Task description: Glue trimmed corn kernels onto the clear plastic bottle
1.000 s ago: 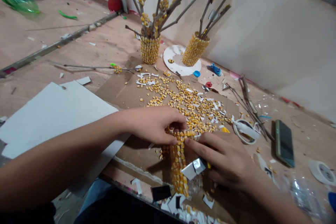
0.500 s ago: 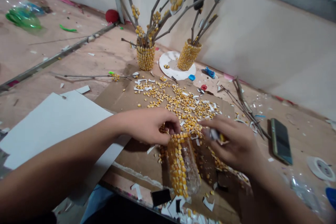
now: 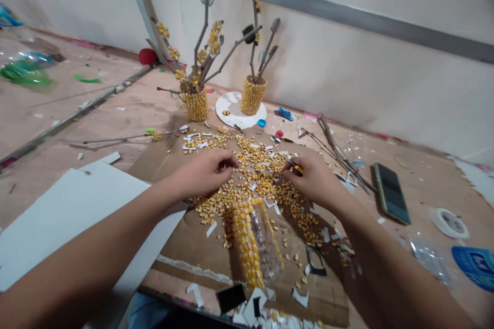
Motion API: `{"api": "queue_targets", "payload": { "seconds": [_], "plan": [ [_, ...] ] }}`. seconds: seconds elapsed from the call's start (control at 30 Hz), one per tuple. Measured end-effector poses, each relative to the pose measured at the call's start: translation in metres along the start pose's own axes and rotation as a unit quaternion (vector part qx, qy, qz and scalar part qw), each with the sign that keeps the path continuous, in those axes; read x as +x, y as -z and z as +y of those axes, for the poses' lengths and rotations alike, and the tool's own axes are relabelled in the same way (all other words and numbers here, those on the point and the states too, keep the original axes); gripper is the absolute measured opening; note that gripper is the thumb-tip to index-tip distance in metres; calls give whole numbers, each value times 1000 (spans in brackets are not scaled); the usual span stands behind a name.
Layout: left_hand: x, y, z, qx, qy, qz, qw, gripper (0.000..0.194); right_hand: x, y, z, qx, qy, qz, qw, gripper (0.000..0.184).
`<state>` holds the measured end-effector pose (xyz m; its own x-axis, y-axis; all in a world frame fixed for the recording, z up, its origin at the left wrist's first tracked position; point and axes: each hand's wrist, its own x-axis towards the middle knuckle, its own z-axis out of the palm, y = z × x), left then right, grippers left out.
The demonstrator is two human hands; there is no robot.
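A clear plastic bottle [image 3: 266, 249] lies on its side on a brown cardboard sheet [image 3: 181, 236], with rows of corn kernels stuck along one side. Beyond it a heap of loose corn kernels [image 3: 258, 175] covers the cardboard. My left hand [image 3: 204, 172] rests at the heap's left edge with its fingers curled in a pinch; what they hold is too small to see. My right hand [image 3: 314, 180] sits at the heap's right edge, fingers closed on something small with a yellow end. Neither hand touches the bottle.
Two corn-covered jars holding twigs stand behind the heap, the left jar [image 3: 195, 105] on the floor and the right jar [image 3: 252, 96] on a white plate [image 3: 231, 108]. A phone [image 3: 391, 199], loose twigs [image 3: 332, 144], a tape roll [image 3: 450, 222], white paper sheets [image 3: 69, 211] and paper scraps lie around.
Both hands have let go of the bottle and moved away from me to the kernel heap. The bottle lies by itself on the cardboard. The view has tilted up toward the wall.
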<state>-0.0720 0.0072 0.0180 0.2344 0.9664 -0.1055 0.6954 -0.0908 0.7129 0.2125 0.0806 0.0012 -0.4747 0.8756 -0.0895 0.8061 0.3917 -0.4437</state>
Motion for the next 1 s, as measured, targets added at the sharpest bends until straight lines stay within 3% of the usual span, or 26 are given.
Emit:
{"api": "queue_targets", "payload": {
  "seconds": [0.17, 0.4, 0.57, 0.73, 0.87, 1.0],
  "plan": [
    [4, -7, -4, 82, 10, 16, 996, 16, -3, -4, -6, 52, 34, -53, 997, 18],
    [6, -11, -6, 134, 18, 39, 990, 26, 5, -22, -21, 31, 132, -11, 991, 17],
    [6, -13, -6, 127, 19, 53, 990, 24, 8, -30, -35, -33, 98, -34, 994, 17],
    [5, -14, -6, 131, 23, 68, 989, 22, 11, -37, -37, -57, 57, -17, 997, 14],
    [4, -16, -5, 114, 24, 76, 990, 22, 16, -40, -35, -56, 25, -4, 998, 17],
    [3, -18, 0, 50, 10, 96, 994, 18, 15, -30, -37, -17, 43, 1, 999, 17]
  ]
}}
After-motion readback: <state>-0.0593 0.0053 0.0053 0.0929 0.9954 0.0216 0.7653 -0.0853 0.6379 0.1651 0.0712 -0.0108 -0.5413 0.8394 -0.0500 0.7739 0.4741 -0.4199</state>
